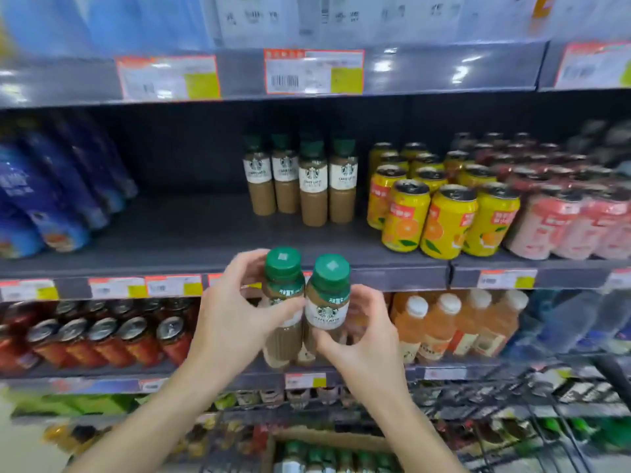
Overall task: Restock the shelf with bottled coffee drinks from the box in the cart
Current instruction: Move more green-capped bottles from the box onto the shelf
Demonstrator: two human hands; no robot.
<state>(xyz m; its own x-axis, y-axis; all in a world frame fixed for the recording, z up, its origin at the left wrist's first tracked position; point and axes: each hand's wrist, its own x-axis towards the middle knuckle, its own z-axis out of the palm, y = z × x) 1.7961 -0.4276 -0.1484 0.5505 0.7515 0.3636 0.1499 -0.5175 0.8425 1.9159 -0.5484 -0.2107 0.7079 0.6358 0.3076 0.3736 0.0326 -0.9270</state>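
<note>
My left hand (232,315) grips a green-capped coffee bottle (284,278) and my right hand (362,339) grips a second one (327,302). Both bottles are upright, side by side, held in front of the shelf edge (392,278) below the middle shelf. On that dark shelf (191,230) several matching coffee bottles (312,186) stand toward the back, with bare shelf to their left and in front. At the bottom, a cardboard box (327,438) in the wire cart (512,421) holds more green-capped bottles (341,459).
Yellow orange-drink cans (440,216) and pink cans (560,223) stand right of the coffee bottles. Blue bottles (51,189) fill the shelf's left end. Below are red cans (102,339) and orange juice bottles (447,326). Price tags (314,71) line the upper shelf edge.
</note>
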